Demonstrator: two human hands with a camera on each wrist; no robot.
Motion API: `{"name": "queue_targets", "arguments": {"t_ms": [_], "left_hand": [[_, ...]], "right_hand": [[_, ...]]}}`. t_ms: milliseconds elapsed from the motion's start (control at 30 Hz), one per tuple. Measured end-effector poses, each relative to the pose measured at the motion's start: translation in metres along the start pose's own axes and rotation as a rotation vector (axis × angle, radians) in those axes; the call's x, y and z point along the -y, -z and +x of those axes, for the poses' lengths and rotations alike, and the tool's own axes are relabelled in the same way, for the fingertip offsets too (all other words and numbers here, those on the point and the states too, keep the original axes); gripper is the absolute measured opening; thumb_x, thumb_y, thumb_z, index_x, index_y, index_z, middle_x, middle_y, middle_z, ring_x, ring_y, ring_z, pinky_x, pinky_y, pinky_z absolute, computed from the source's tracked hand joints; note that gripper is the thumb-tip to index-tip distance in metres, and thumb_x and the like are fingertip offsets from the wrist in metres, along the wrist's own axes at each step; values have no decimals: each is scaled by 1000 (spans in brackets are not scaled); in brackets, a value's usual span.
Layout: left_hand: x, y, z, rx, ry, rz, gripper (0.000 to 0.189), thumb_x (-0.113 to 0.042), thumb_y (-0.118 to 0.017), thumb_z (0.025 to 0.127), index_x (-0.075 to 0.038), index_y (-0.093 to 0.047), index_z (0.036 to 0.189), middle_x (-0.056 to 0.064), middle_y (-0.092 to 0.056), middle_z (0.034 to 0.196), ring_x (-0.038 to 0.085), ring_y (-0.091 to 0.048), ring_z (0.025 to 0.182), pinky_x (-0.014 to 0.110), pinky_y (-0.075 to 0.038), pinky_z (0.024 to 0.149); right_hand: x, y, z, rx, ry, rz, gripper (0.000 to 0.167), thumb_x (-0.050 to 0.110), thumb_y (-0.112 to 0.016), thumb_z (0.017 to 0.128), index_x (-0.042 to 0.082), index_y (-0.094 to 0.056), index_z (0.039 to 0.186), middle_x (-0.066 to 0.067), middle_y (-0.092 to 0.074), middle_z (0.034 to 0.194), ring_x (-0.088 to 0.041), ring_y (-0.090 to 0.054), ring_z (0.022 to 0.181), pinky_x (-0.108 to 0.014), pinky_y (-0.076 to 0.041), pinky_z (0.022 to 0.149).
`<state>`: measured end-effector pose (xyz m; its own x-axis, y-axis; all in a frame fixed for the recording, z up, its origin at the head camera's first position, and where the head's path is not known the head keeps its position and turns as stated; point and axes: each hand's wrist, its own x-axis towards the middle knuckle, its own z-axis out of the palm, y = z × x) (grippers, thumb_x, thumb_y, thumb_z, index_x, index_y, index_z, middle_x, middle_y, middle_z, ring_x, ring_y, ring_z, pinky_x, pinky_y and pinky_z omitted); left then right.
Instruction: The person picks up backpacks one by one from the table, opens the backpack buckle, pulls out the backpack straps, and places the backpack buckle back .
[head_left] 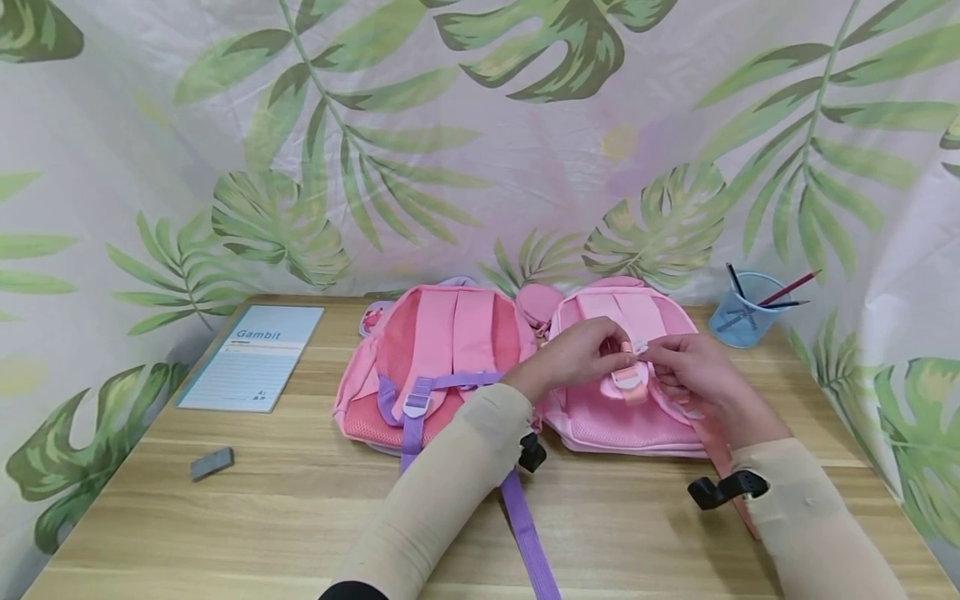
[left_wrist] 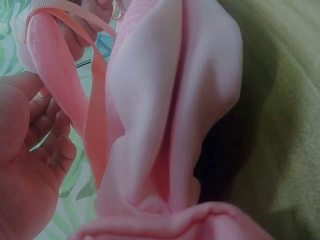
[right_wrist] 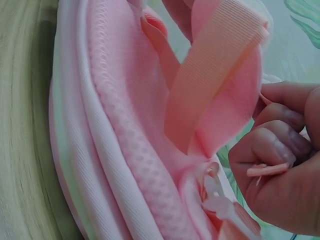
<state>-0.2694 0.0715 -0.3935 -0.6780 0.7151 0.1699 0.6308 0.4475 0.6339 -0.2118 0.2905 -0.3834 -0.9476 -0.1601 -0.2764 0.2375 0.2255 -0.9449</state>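
Note:
A light pink backpack (head_left: 600, 427) lies with its strap side up at the right of the table. My left hand (head_left: 577, 352) pinches the padded shoulder strap (right_wrist: 235, 112) near its white buckle (head_left: 626, 380). Opposite it, my right hand (head_left: 693, 367) has its fingers curled, thumb and index fingertip meeting at the strap's edge. In the right wrist view, a short end of orange webbing (right_wrist: 267, 170) pokes out of the right fist. A longer run of orange webbing (head_left: 717, 450) hangs down across the backpack's right side.
Left of it lies a coral-pink backpack (head_left: 358, 418) with purple straps (head_left: 527, 529) trailing over the table's front. A blue mesh cup (head_left: 738, 325) with pencils stands at the back right. A notebook (head_left: 251, 358) and a grey eraser-like block (head_left: 212, 463) lie at left.

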Motion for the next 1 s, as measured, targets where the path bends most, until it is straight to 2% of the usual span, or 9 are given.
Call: {"name": "queue_targets", "arguments": {"t_ms": [67,167,300,367,467,533,667,867,1000], "left_hand": [[0,0,-1,-3,11,8,20,-28,-72,106,-9,-72,113,0,-71,103,7,-61,92,17,-48,84],[0,0,-1,-13,23,24,19,-29,-73,105,-12,-73,112,-2,-73,103,7,-62,92,18,-49,85],[0,0,-1,-28,21,33,18,-29,-74,104,-12,-75,111,-2,-73,100,7,-63,91,19,-50,85],[0,1,-2,-34,24,26,18,-29,-74,104,-12,-75,111,-2,-74,100,7,-63,91,18,-49,85],[1,1,-3,-41,33,9,18,-27,-75,103,-12,-76,111,-2,-74,100,7,-63,90,17,-49,84],[1,1,-3,-46,34,-3,18,-27,-75,103,-11,-76,111,-1,-74,100,7,-63,90,17,-49,84],[2,0,-3,-49,32,-16,18,-28,-76,103,-11,-76,110,-2,-75,101,6,-62,90,16,-48,84],[4,-1,-2,-28,32,-52,19,-27,-75,103,-9,-74,110,0,-74,101,6,-62,88,15,-48,83],[6,-2,-1,-16,36,-57,18,-28,-76,103,-11,-73,108,-2,-73,100,5,-60,88,15,-48,83]], "right_hand": [[0,-2,1,5,15,-19,21,14,-57,111,11,-74,101,7,-53,66,-4,-41,50,-19,-35,47],[0,-2,2,-8,19,-77,20,16,-56,112,4,-71,111,7,-53,69,-5,-42,51,-20,-36,47],[0,6,-1,-37,12,-183,37,24,-55,113,-6,-63,132,7,-59,77,-6,-51,61,-22,-45,54],[0,11,-3,-35,16,-226,40,27,-56,113,-8,-63,132,7,-59,77,-7,-53,66,-23,-47,58],[-1,18,-6,-15,34,-251,36,25,-58,112,-8,-67,124,6,-56,76,-9,-53,69,-24,-48,61],[-2,20,-7,5,56,-235,30,22,-58,112,-6,-69,118,4,-54,75,-11,-52,69,-24,-47,61],[-4,21,-7,35,61,-132,21,16,-56,112,5,-74,111,4,-52,73,-11,-50,68,-25,-49,64],[-3,15,-5,17,-27,-18,20,20,-57,112,15,-76,108,4,-53,70,-10,-49,65,-25,-47,62],[-1,11,-3,4,-67,-30,21,22,-58,112,15,-78,111,5,-57,71,-9,-50,63,-23,-46,59]]}}
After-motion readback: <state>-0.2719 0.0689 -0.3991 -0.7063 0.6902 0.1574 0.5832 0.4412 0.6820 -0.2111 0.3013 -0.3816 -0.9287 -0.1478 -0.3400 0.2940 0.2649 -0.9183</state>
